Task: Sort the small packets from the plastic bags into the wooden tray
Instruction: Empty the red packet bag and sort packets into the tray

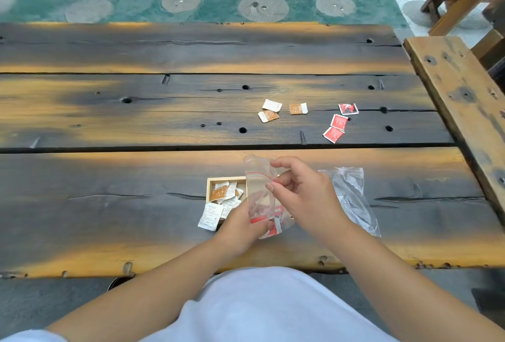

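A clear zip bag (pixel 258 191) with a red seal line stands upright over the wooden tray (pixel 218 179). My left hand (pixel 240 228) grips its bottom, where several red packets (pixel 270 222) lie inside. My right hand (pixel 296 191) pinches the bag's top at the seal. The tray's left compartment holds several white and orange packets (pixel 226 192). One white packet (pixel 211 216) hangs over the tray's near edge onto the table. The tray's right part is hidden behind the bag and my hands.
A second, empty clear bag (pixel 352 196) lies to the right of my hands. Farther back lie three white-orange packets (pixel 273 112) and three red packets (pixel 338 122). A wooden bench (pixel 459 95) borders the dark plank table (pixel 136 191) on the right.
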Demonstrator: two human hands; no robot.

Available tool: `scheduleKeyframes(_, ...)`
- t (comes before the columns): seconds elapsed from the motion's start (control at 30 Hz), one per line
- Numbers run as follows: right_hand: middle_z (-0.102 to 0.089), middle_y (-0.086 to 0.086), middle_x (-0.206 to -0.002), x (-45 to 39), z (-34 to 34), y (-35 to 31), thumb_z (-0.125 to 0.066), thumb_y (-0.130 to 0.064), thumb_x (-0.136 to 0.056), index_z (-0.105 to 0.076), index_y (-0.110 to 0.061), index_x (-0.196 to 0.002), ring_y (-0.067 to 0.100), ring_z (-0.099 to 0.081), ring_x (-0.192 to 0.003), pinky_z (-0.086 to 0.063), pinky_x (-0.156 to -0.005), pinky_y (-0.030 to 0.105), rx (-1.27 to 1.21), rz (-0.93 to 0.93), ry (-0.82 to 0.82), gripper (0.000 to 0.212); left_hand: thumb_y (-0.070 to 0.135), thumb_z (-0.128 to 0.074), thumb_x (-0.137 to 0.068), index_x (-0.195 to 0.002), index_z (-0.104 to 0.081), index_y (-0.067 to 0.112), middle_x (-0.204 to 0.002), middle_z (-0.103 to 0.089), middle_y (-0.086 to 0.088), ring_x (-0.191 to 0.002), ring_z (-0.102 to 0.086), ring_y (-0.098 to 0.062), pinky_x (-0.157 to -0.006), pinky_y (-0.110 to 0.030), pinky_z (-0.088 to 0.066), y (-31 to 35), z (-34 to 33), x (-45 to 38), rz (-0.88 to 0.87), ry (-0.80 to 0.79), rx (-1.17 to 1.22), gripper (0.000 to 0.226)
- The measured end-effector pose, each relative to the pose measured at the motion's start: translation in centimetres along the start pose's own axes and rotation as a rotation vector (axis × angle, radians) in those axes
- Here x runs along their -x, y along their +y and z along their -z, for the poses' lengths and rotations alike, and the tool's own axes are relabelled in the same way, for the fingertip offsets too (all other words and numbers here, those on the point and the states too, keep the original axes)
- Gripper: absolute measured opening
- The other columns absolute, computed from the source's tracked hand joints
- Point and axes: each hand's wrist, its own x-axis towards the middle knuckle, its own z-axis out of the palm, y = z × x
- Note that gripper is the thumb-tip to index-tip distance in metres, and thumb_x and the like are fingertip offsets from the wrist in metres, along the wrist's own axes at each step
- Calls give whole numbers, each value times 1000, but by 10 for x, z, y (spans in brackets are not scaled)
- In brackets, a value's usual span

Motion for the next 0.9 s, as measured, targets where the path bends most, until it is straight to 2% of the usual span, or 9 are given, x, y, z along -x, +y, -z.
scheduleKeyframes(0.13,-64,-11,-108,-5,-7,28,-74,-28,-84,-54,-24,-128,5,-58,-101,-44,-89,20,28,-113,151,49,14,-72,-78,-118,-50,45,-109,-62,-9,-87,-65,-15,-78,-34,-54,-1,6,-5,95,-84,42,55)
scheduleKeyframes(0.23,-54,-9,-131,-3,-16,56,-68,-42,-86,-46,-25,-136,14,-52,-120,-42,-104,37,-24,-400,78,58,2,-65,-84,-124,-51,34,-107,-63,-16,-83,-67,-20,-82,-35,-55,1,9,-9,211,-130,175,53)
scheduleKeyframes(0.3,-55,-3,-134,6,-21,70,-65,-48,-86,-43,-30,-138,17,-58,-116,-46,-102,41,-155,-576,-61,59,-1,-61,-85,-125,-53,26,-104,-65,-19,-85,-67,-27,-87,-44,-52,1,9,-11,317,-153,325,49)
scheduleKeyframes(0.43,-73,2,-106,24,-29,83,-61,-25,-95,-56,-23,-124,17,-72,-93,-56,-82,33,-382,-687,-193,29,0,-60,-81,-130,-53,9,-122,-61,-31,-103,-63,-35,-99,-52,-47,-2,7,-16,483,-214,460,50)
scheduleKeyframes(0.5,-70,-9,-98,28,-33,85,-58,-18,-96,-59,-29,-107,7,-68,-87,-53,-72,17,-361,-662,-211,15,2,-61,-80,-130,-54,11,-120,-65,-25,-101,-67,-32,-94,-48,-52,-2,5,-16,520,-231,442,51)
scheduleKeyframes(0.57,-64,-15,-97,28,-35,88,-56,-13,-97,-54,-30,-103,-2,-62,-84,-48,-61,8,-338,-659,-205,18,0,-59,-84,-134,-49,16,-116,-68,-19,-95,-70,-28,-89,-45,-55,-5,3,-15,545,-206,425,53)
scheduleKeyframes(0.73,-66,3,-120,20,-37,95,-58,-19,-95,-49,-18,-135,22,-70,-101,-56,-92,42,-332,-777,-249,40,1,-65,-87,-149,-12,42,-129,-59,-8,-87,-72,-24,-68,-35,-59,-8,0,-16,541,-104,464,91)
scheduleKeyframes(0.83,-66,10,-120,11,-36,101,-59,-19,-95,-47,-18,-136,28,-72,-97,-58,-88,46,-370,-836,-275,44,3,-63,-89,-151,-11,42,-117,-60,0,-89,-71,-26,-68,-35,-59,-6,1,-17,548,-99,472,90)
scheduleKeyframes(0.9,-68,12,-115,5,-37,103,-59,-19,-95,-48,-19,-132,29,-73,-94,-59,-81,43,-354,-856,-296,39,5,-61,-91,-151,-14,39,-117,-64,-7,-86,-71,-27,-66,-36,-59,-4,3,-19,576,-108,470,84)
